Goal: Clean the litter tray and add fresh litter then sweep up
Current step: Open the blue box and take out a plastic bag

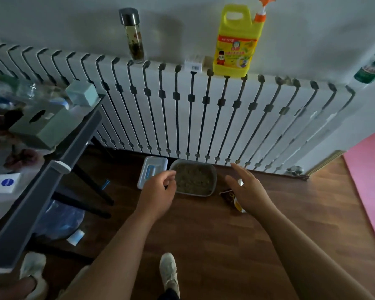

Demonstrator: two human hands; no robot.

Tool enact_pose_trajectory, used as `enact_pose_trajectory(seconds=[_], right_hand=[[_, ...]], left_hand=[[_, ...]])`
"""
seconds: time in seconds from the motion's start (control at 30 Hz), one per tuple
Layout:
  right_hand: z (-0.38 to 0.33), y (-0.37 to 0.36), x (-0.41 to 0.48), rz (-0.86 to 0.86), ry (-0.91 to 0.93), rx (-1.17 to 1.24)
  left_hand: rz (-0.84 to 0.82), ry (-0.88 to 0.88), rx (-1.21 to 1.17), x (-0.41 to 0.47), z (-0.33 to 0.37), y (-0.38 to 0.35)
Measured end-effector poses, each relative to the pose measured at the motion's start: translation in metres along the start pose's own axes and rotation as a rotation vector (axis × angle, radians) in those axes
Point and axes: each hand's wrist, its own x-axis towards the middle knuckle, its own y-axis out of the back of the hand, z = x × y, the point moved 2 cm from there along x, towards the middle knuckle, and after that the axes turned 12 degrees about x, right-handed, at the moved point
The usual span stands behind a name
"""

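Note:
A grey litter tray (214,178) full of brownish litter (193,177) sits on the wooden floor below the radiator. My left hand (158,191) hovers over the tray's left edge, fingers loosely curled and holding nothing. My right hand (246,189) is stretched out to the right of the tray with straight fingers, above a dark packet (227,197) and a small bottle-like item (239,205) lying on the floor. A white lidded box with a blue item on it (153,171) lies just left of the tray.
A white radiator (193,113) runs along the wall, with a yellow detergent jug (236,46) and a glass bottle (133,35) on top. A cluttered grey table (52,161) stands left, a blue bag (61,219) beneath it. A pink mat (370,176) lies right. My shoe (169,271) is below.

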Motion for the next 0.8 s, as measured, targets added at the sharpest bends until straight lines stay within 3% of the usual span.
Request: enact_pose_trajectory(seconds=[0.43, 0.8], right_hand=[[0.009, -0.076, 0.134, -0.065, -0.142, 0.011], [0.056, -0.129, 0.233, -0.205, -0.135, 0.002]], left_hand=[[-0.120, 0.098, -0.004, 0.129, -0.063, -0.014], [-0.094, 0.306, -0.098, 0.192, -0.121, -0.069]])
